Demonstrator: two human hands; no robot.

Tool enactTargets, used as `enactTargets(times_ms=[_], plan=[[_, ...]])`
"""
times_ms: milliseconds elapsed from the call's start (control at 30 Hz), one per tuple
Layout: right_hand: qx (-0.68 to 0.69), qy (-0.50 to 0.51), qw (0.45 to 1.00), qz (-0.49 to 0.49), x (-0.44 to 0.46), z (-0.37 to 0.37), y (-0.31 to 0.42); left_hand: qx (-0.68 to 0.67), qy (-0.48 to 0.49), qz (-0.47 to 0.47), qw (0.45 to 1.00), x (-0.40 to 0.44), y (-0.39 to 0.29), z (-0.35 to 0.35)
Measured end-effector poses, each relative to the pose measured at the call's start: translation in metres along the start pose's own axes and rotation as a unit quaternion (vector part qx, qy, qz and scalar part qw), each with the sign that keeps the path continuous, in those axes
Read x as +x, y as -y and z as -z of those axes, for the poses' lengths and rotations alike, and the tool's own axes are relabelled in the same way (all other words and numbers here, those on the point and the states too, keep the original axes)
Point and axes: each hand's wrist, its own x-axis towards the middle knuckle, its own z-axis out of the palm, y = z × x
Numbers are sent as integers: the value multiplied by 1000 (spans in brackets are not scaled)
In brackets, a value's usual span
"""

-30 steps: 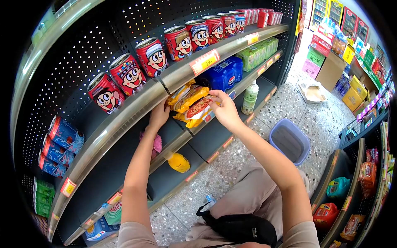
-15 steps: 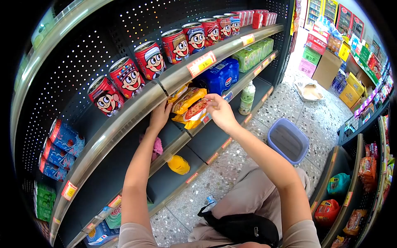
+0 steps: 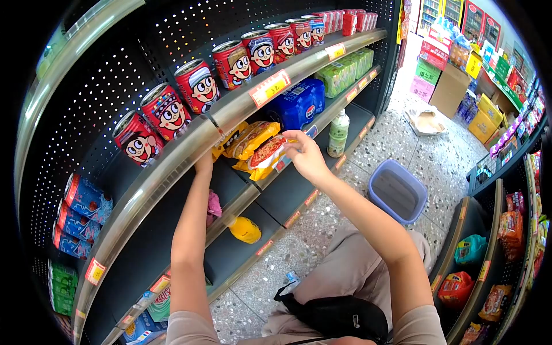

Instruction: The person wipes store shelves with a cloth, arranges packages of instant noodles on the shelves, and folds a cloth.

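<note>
Several yellow instant noodle packets lean in a row on the middle shelf. The front noodle packet (image 3: 267, 156) has a picture of noodles on it. My right hand (image 3: 307, 156) pinches its right edge between thumb and fingers. Behind it leans another noodle packet (image 3: 250, 140), and a further one is partly covered by the shelf above. My left hand (image 3: 204, 162) reaches in under the upper shelf at the back of the row; its fingers are hidden. A blue pack of Pepsi cans (image 3: 299, 104) stands just right of the packets.
Red cartoon-face cans (image 3: 197, 86) line the upper shelf (image 3: 241, 106). A pink cloth (image 3: 214, 207) lies below my left hand. A yellow bottle (image 3: 245, 230) and a white-green bottle (image 3: 338, 135) are on the bottom shelf. A purple basin (image 3: 398, 192) stands on the floor.
My left hand has gone deeper under the upper shelf, behind the packets, so its fingers no longer show. My right hand stays at the front packet's edge. The view has shifted slightly.
</note>
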Motion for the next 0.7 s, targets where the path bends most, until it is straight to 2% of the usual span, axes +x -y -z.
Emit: enactTargets(times_ms=[67, 100, 200, 333, 400, 500, 600, 700], plan=[[3, -2, 1000, 9, -1, 0, 1, -235, -41, 117, 964, 6, 17, -11], [0, -1, 1000, 8, -2, 0, 2, -347, -61, 173, 920, 9, 28, -17], [6, 10, 1000, 2, -2, 0, 3, -561, -24, 249, 789, 10, 18, -4], [51, 35, 998, -9, 2, -6, -13, -609, 35, 331, 720, -2, -40, 21], [80, 41, 996, -28, 2, -10, -13, -623, 76, 337, 702, -11, -52, 23], [143, 43, 986, -70, -3, -14, 1, -640, 119, 396, 648, -23, -57, 21], [212, 59, 972, -86, -6, -15, 13, -647, 116, 462, 596, -34, -84, 27], [288, 86, 947, -116, -7, -14, 19, -648, 144, 464, 586, -48, -101, 29]])
